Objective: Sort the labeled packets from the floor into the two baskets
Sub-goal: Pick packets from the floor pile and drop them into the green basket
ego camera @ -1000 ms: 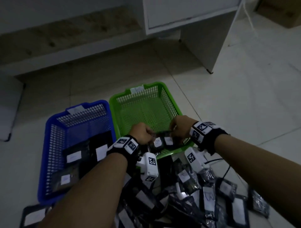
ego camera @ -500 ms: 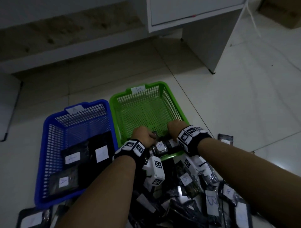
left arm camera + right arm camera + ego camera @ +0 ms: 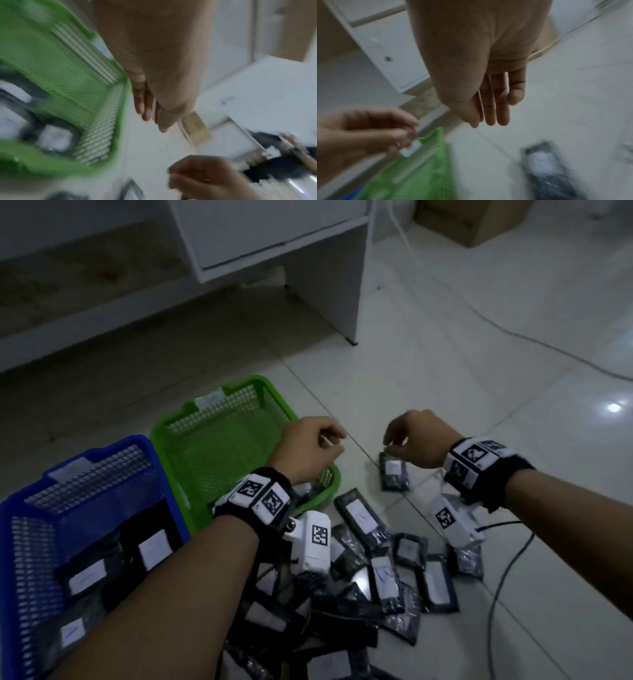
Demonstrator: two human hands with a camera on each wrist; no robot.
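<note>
Packets in dark wrappers with white labels lie in a loose heap on the pale tiled floor, spread below and between both wrists. One lone packet lies flat on the tiles just under the right hand, a little apart from the heap. That hand hangs above it with fingers straight and close together, pointing down, holding nothing; from the head view I cannot tell whether the fingertips touch the packet.

The left hand hovers over the near right corner of the green basket, fingers loosely curled and relaxed, nothing held in them. At least one packet lies in that corner of the green basket, beneath the left wrist, as the blurred left wrist view shows. To the left of the left forearm sits the blue basket, touching the green one side by side, with several packets lying inside it.

Beyond both hands stands a white cabinet, and a thin cable trails across the floor under the right forearm.
</note>
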